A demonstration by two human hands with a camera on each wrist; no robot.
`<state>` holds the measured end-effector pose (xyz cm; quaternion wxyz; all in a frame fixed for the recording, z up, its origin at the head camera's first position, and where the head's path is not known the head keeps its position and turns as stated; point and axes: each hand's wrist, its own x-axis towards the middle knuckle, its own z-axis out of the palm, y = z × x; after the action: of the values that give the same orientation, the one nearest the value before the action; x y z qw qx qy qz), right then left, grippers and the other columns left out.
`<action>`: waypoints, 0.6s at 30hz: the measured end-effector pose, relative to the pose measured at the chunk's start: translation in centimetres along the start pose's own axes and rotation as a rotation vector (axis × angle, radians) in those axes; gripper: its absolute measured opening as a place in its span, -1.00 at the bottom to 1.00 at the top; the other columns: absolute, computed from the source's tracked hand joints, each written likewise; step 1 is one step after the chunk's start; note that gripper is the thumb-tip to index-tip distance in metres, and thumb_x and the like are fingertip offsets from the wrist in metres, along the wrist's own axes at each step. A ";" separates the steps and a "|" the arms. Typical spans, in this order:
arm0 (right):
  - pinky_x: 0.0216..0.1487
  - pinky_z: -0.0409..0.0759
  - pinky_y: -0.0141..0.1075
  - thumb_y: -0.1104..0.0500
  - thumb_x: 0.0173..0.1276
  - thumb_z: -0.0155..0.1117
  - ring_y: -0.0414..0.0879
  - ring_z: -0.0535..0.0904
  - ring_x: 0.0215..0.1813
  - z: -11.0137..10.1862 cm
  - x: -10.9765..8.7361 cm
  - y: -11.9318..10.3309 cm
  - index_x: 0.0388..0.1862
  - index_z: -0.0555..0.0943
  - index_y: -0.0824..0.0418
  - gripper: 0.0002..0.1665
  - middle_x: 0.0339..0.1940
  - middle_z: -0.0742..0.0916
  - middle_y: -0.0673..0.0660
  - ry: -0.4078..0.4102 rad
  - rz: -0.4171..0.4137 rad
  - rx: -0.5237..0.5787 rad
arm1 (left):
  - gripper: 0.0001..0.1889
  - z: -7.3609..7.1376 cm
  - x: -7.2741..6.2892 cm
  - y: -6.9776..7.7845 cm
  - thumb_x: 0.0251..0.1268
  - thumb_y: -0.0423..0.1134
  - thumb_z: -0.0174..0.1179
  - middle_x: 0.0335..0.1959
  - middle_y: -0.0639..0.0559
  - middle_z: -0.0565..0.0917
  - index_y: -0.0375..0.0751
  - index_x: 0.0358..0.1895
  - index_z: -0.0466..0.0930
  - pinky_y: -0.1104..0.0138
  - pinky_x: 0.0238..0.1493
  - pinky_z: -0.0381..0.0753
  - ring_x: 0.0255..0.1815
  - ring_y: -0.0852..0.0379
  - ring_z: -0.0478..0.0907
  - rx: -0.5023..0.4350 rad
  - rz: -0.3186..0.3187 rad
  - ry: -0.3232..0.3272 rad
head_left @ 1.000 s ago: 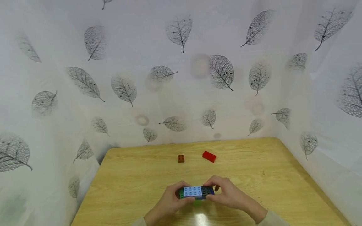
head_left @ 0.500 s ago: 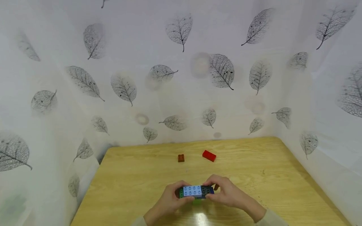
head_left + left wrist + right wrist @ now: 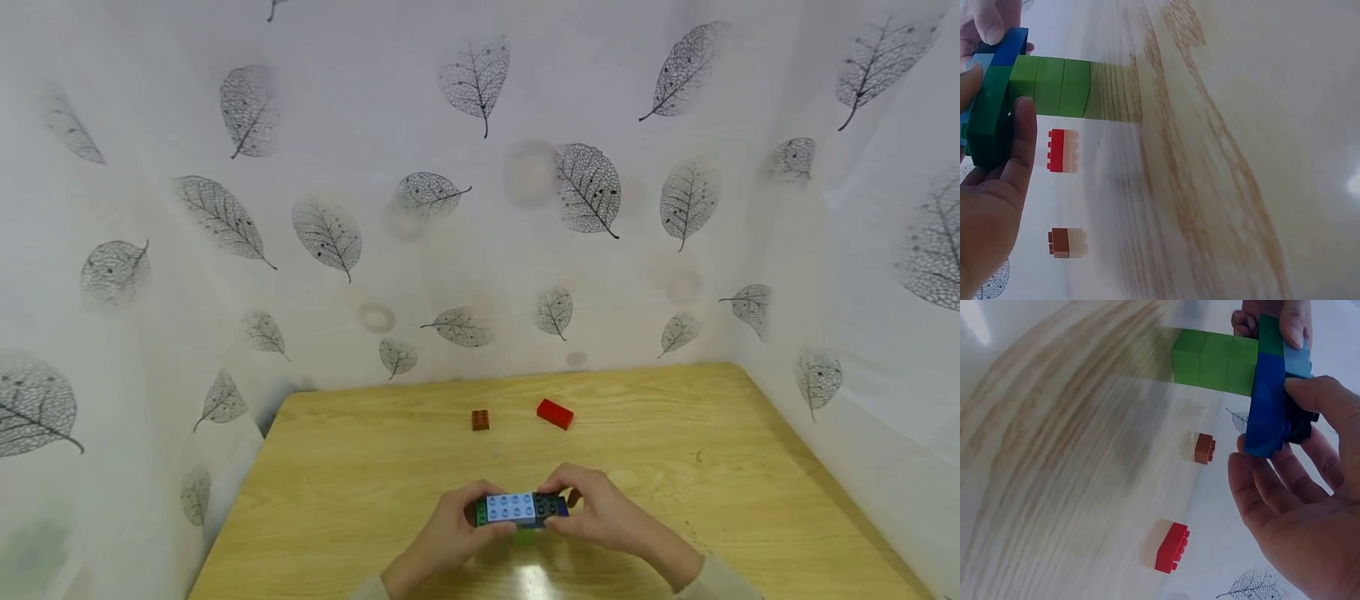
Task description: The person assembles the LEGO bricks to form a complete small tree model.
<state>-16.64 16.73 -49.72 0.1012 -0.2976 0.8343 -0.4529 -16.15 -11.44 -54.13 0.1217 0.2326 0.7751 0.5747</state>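
A toy-brick structure stands at the table's near middle, gripped from both ends. Its base is a column of light green bricks [image 3: 1050, 87], seen best in the wrist views. Across the column's top lie a dark green brick [image 3: 988, 119] and a blue brick [image 3: 1266, 406], end to end. Over these sit a light blue brick [image 3: 510, 507] and, to its right, a black brick [image 3: 547, 505]. My left hand [image 3: 453, 529] grips the dark green end, its thumb along the light blue brick's near side. My right hand [image 3: 600, 512] pinches the blue and black end between thumb and fingers.
Farther back on the wooden table [image 3: 360, 467] lie a small brown brick [image 3: 480, 420] and, to its right, a longer red brick [image 3: 555, 414]. A pale leaf-printed curtain [image 3: 495, 258] hangs behind the table and along its sides.
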 end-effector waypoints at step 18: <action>-0.03 0.61 -0.11 0.03 0.37 0.53 0.03 0.63 0.05 -3.8 4.4 4.6 0.20 0.68 0.17 -0.52 0.07 0.74 0.14 0.314 0.078 -0.270 | -0.71 -0.3 -0.3 1.2 0.39 -0.08 0.44 0.02 0.06 0.75 0.06 0.11 0.69 0.45 -0.08 0.63 -0.09 0.29 0.63 0.009 -0.075 0.000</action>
<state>-23.66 18.69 -50.91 -0.0534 -0.2019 0.9039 -0.3734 -15.80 -11.56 -52.91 0.1418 0.2039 0.7860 0.5662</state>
